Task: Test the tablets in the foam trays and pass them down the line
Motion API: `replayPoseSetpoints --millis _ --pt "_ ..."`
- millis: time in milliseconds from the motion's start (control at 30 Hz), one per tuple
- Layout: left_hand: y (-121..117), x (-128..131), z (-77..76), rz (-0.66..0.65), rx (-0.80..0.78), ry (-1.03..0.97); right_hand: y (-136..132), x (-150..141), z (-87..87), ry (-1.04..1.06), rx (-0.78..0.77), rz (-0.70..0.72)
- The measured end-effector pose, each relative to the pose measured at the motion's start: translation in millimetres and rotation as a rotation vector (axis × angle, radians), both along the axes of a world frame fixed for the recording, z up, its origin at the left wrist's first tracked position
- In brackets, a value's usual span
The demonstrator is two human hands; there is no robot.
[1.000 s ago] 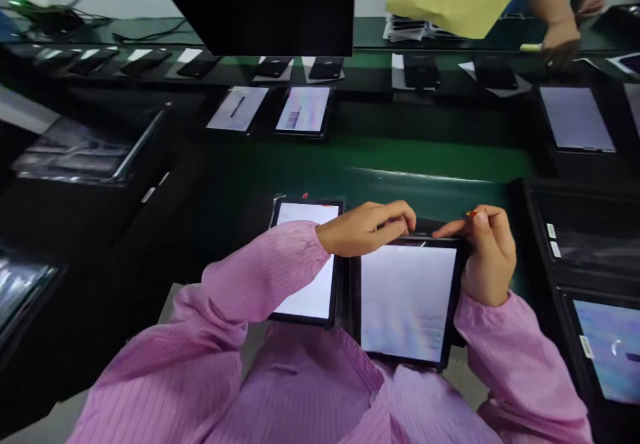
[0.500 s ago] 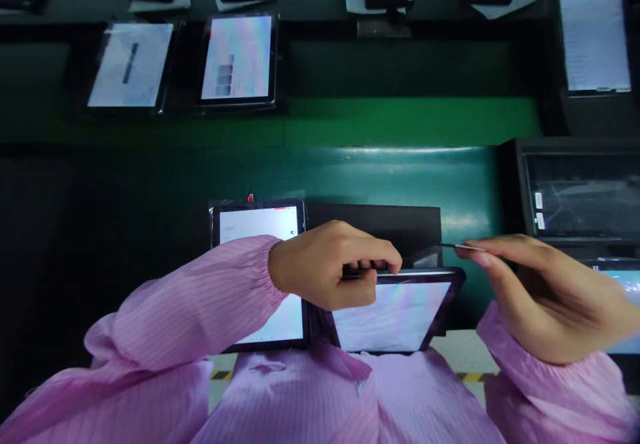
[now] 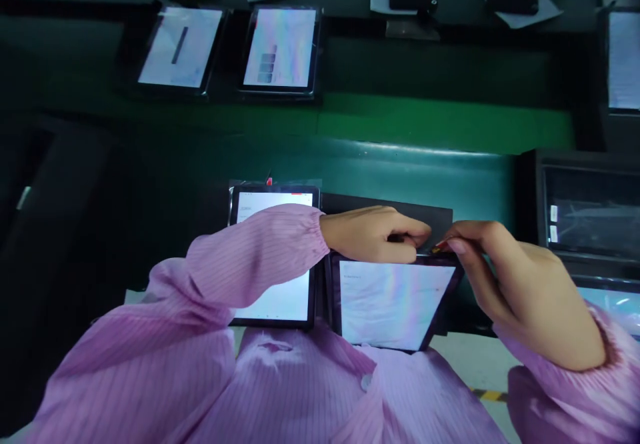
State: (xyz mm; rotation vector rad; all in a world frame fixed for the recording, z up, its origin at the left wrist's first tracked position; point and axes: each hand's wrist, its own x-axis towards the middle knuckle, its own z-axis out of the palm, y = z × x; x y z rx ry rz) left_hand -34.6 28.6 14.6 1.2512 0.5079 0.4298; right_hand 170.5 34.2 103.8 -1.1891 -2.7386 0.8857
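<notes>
A tablet with a lit, nearly white screen leans tilted against my body. My left hand is closed at its upper edge, the fingers curled behind and the thumb along the front. At the tablet's upper right corner, my right hand pinches a small, thin flat piece, dark with a yellowish glint, between thumb and fingertips. Whether the piece touches the edge cannot be made out. Another lit tablet lies just to the left, partly hidden under my left sleeve.
Two lit tablets lie side by side beyond the green bench surface. Several black devices on white sheets line the far shelf. On the right are a black tray with a wrapped device and another lit screen.
My right hand has moved left, bringing the small piece to the tablet's upper edge. My left hand has slid right along that edge. The view has shifted slightly.
</notes>
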Motion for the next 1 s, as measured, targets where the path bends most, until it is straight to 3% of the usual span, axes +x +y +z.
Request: replayPoseSetpoints --millis 100,200,300,467,700,1000 --pt "-9.1 -10.6 0.2 0.111 -0.176 0.006 5.4 -7.5 -2.3 0.022 -0.060 0.018" --pt "-27.1 -25.1 11.1 0.321 -0.341 0.058 7.6 -18.6 -9.1 0.070 -0.129 0.049" --pt "-47.1 -30.2 23.9 0.547 -0.309 0.155 8.5 -30.6 -18.3 0.077 -0.178 0.095" --pt "-63.2 -17.3 29.1 0.742 -0.258 0.164 12.3 -38.7 -24.4 0.048 -0.235 0.175" --pt "-61.9 -8.6 21.5 0.823 -0.296 0.134 17.7 -36.2 -22.7 0.062 -0.291 0.274" --pt "-61.6 -3.5 11.9 0.841 -0.271 0.113 24.8 -38.5 -36.6 0.149 -0.493 0.333"
